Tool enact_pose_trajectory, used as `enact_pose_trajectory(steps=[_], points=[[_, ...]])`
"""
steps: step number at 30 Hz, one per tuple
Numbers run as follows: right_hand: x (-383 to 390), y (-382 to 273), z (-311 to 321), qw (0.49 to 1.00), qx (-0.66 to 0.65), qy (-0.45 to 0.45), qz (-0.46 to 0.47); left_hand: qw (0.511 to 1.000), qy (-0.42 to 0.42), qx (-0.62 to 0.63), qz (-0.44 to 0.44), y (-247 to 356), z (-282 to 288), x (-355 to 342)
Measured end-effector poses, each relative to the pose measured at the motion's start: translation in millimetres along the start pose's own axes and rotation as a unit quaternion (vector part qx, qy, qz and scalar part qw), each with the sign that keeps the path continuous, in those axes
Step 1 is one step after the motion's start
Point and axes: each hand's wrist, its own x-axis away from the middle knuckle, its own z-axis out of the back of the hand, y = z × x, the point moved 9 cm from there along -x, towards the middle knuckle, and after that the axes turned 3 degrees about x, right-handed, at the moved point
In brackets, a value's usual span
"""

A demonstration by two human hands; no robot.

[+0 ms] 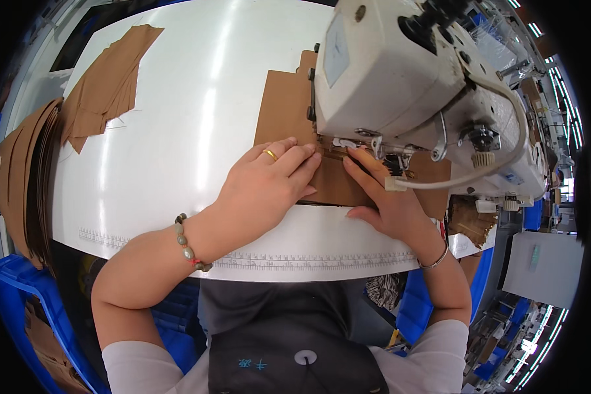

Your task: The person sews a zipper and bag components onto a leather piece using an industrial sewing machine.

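Observation:
A brown fabric piece (pixel 282 105) lies on the white table under the head of a white sewing machine (pixel 387 85). My left hand (pixel 269 174), with a gold ring on one finger, rests on this fabric just left of the needle area, its fingers stretched out and lying flat. On the near right side of the needle area is my right hand (pixel 391 203), its fingers spread over the fabric and the thumb apart, close to the table. The machine head partly hides the right fingertips, the needle and the seam.
A stack of brown fabric pieces (pixel 26 177) hangs over the table's left edge, and more brown pieces (pixel 108 82) lie at the far left. Printed rulers run along the front edge of the white table (pixel 177 131). Blue bins (pixel 29 295) stand below, on both sides.

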Motion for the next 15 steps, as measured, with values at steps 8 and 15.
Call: enact_pose_trajectory(steps=[8, 15], points=[[-3, 8, -1, 1.000, -0.017, -0.017, 0.007, 0.999, -0.005, 0.011, 0.035, -3, -4, 0], [51, -10, 66, 0.958, 0.167, 0.198, 0.127, 0.999, -0.001, 0.023, 0.044, -7, -8, 1]])
